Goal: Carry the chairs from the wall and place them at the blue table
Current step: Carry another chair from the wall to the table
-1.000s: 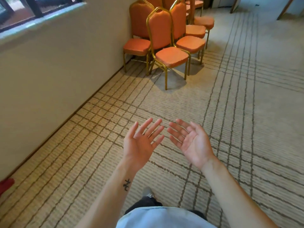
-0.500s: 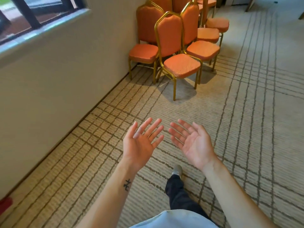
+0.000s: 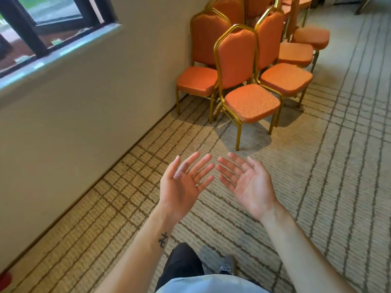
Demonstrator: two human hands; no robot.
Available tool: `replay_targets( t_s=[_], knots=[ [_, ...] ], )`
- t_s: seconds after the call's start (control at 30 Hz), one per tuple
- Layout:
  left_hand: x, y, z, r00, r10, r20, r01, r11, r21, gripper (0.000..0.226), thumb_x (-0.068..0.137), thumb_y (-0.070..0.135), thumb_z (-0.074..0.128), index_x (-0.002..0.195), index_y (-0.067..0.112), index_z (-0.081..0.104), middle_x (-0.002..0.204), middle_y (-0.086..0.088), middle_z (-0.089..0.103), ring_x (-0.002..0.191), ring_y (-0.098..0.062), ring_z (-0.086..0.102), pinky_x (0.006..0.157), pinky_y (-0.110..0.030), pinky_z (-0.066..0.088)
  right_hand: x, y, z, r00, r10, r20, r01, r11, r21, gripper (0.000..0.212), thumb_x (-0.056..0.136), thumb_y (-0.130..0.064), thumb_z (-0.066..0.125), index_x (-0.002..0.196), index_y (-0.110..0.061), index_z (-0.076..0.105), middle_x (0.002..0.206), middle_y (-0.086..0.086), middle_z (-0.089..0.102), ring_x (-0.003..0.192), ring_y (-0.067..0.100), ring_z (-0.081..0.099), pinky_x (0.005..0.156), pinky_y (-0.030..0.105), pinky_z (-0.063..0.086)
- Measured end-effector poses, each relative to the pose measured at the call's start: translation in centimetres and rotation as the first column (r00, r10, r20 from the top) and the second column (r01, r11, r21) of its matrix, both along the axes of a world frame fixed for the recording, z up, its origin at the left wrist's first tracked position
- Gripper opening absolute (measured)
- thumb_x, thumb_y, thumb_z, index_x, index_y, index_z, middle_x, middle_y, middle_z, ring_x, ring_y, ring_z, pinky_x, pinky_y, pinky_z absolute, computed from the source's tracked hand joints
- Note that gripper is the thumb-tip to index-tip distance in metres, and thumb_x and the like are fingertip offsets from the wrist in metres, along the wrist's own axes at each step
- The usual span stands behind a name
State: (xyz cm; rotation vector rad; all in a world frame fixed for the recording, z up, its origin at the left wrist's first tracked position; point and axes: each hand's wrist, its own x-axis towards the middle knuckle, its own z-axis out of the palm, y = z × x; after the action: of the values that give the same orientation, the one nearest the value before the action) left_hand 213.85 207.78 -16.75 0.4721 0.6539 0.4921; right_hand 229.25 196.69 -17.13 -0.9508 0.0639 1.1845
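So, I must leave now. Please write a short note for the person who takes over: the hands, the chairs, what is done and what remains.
Left hand: open, palm up, holds nothing.
Right hand: open, palm up, holds nothing.
Things: the orange chairs stand clustered by the wall. The nearest chair is just ahead of the hands, untouched. The blue table is not in view.
Done: no chair is in hand.
Left: grip the nearest chair, carry it to the blue table, then fetch the others.

— What covers the floor (image 3: 330, 170)?
— Beige carpet with dark grid lines.
— What stands on it?
— Orange chairs (image 3: 251, 103) with gold frames, clustered along its wall edge, legs on the carpet. A grey shoe (image 3: 228, 266) is at the near edge.
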Motion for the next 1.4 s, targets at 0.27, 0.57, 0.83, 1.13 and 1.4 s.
replay_targets(
  t_s=[0.27,0.57,0.83,1.13,1.4],
  knots=[
    [7.7,12.1,-2.8,1.000,-0.009,-0.011,0.009,0.999,-0.037,0.058,0.104,0.049,0.040,0.148,0.012,0.047,0.144,-0.017,0.059,0.135,-0.034,0.055,0.118,-0.052,0.034,6.9,11.6,-2.3,0.999,-0.036,0.003,0.036,0.998,-0.052,0.049,0.105,-0.040,0.036,0.136,-0.007,0.056,0.131,0.018,0.067,0.121,0.032,0.065,0.105,0.045,0.046],
    [15.5,28.2,-2.0,0.996,-0.084,0.044,0.085,0.996,-0.031,0.058,0.104,0.047,0.039,0.147,0.010,0.048,0.143,-0.018,0.060,0.134,-0.035,0.056,0.119,-0.053,0.034,13.2,26.8,0.5,0.995,-0.089,0.048,0.091,0.995,-0.043,0.050,0.106,-0.038,0.036,0.138,-0.005,0.054,0.132,0.020,0.066,0.123,0.034,0.063,0.111,0.048,0.042],
    [20.5,37.7,-1.1,0.992,-0.114,0.050,0.116,0.993,-0.027,0.058,0.104,0.048,0.039,0.147,0.011,0.048,0.144,-0.017,0.059,0.136,-0.035,0.055,0.122,-0.053,0.030,17.9,35.5,0.4,0.992,-0.118,0.051,0.121,0.992,-0.048,0.050,0.106,-0.038,0.038,0.140,-0.005,0.052,0.132,0.020,0.066,0.125,0.035,0.062,0.115,0.051,0.039],
    [30.4,47.1,-2.3,0.993,-0.115,-0.007,0.114,0.993,-0.035,0.058,0.105,0.048,0.038,0.149,0.010,0.046,0.145,-0.018,0.058,0.135,-0.036,0.055,0.121,-0.052,0.031,28.2,45.6,-1.7,0.987,-0.160,0.002,0.160,0.986,-0.042,0.049,0.106,-0.037,0.038,0.138,-0.006,0.055,0.132,0.020,0.066,0.122,0.034,0.064,0.110,0.048,0.043],
    [39.0,58.8,-1.8,0.999,-0.029,-0.036,0.028,0.999,-0.023,0.057,0.105,0.047,0.036,0.148,0.011,0.048,0.144,-0.016,0.060,0.134,-0.034,0.057,0.120,-0.050,0.033,39.0,57.3,-1.6,0.996,-0.090,0.023,0.091,0.995,-0.036,0.049,0.106,-0.037,0.036,0.137,-0.005,0.055,0.129,0.020,0.067,0.121,0.034,0.065,0.103,0.045,0.047]
  ],
)
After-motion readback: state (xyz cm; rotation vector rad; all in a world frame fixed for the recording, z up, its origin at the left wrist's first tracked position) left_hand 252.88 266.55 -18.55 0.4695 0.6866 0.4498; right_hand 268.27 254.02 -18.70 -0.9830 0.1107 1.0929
